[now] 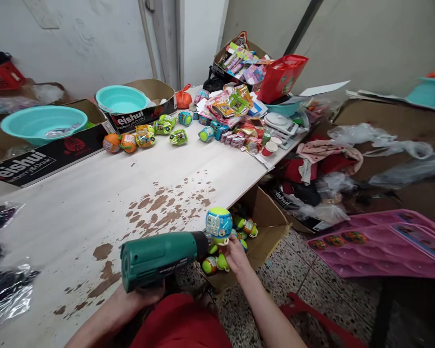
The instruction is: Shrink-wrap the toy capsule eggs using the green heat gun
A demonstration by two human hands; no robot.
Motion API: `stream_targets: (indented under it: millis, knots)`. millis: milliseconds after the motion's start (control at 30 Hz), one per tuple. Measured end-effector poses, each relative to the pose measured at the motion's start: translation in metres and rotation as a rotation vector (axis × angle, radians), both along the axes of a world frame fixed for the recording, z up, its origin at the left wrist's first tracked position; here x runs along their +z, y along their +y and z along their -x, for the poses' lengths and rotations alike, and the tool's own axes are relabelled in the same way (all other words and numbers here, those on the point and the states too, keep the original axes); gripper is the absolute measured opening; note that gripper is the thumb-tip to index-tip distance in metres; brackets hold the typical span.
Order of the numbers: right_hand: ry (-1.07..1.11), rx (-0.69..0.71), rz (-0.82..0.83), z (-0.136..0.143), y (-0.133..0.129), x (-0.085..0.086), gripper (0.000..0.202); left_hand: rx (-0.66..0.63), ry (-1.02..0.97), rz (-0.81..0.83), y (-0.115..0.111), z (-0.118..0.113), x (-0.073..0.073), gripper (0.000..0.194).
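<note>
My left hand (145, 292) is wrapped round the handle of a green heat gun (159, 257), whose black nozzle points right. Against the nozzle's tip, or very close to it, is a yellow-green ball-shaped container with a blue printed wrapper (219, 225). The fingers of my right hand (235, 253) hold this container from below, at its lower right. Beneath it, an open cardboard box (268, 224) beside the table holds several similar green containers, some with orange wrappers.
The white table (76, 208) has brown worn patches. Wrapped containers (161, 127), boxes with turquoise basins (121, 99), candy packets (232, 104), a white scale (280, 123) and paper cups (269, 148) stand farther back. A pink tray (380, 246) is at right.
</note>
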State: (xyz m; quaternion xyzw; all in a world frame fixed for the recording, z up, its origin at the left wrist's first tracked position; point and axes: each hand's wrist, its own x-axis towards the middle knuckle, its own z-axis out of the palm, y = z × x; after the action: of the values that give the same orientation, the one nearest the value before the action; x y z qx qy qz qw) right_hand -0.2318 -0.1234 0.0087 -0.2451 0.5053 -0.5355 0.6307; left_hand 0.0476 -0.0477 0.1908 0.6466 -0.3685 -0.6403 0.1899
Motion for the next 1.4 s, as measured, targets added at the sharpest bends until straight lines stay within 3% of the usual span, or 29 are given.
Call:
stream_targets:
  millis: [100,200,333,467,600,700,833,900,1033,1100,1233,1333,1400]
  knots:
    - [0.3,-0.04,0.05,0.036,0.004,0.008,0.025,-0.041,0.022,0.033,-0.004,0.037,-0.002,0.018]
    - [0.651,0.062,0.237,0.076,0.009,0.019,0.013,-0.068,-0.02,0.169,-0.022,0.07,-0.006,0.023]
    - [0.727,0.203,0.345,0.123,0.015,0.018,0.012,-0.074,-0.076,0.26,-0.038,0.096,-0.011,0.017]
    - [0.74,0.101,0.295,0.159,0.016,-0.004,0.013,-0.018,-0.206,0.14,-0.02,0.117,-0.021,0.021]
    - [0.899,0.111,0.338,0.18,0.015,-0.028,0.012,0.058,-0.152,0.154,-0.002,0.156,-0.031,0.027]
    - [1.019,0.172,0.493,0.186,0.015,-0.046,0.015,0.042,-0.153,0.143,-0.004,0.185,-0.037,0.018]
    - [1.078,0.243,0.622,0.19,0.013,-0.076,0.022,-0.003,-0.182,0.09,-0.014,0.204,-0.048,0.013]
    - [1.047,0.222,0.591,0.192,0.011,-0.092,0.021,0.004,-0.176,0.091,-0.02,0.208,-0.058,0.012]
    - [0.926,-0.049,0.286,0.193,0.003,-0.118,0.011,-0.04,-0.333,0.13,-0.028,0.211,-0.08,0.013]
    - [0.88,-0.138,0.191,0.195,0.001,-0.125,0.014,-0.075,-0.317,0.131,-0.027,0.214,-0.085,0.01]
    - [0.897,-0.233,0.147,0.2,0.013,-0.132,0.045,-0.05,-0.156,0.109,-0.021,0.224,-0.085,0.007]
    - [0.946,-0.387,-0.091,0.192,0.038,-0.143,0.072,0.05,-0.167,0.146,-0.019,0.227,-0.08,0.009]
    - [0.845,-0.285,-0.16,0.181,0.056,-0.154,0.068,0.095,-0.179,0.19,-0.019,0.224,-0.077,0.012]
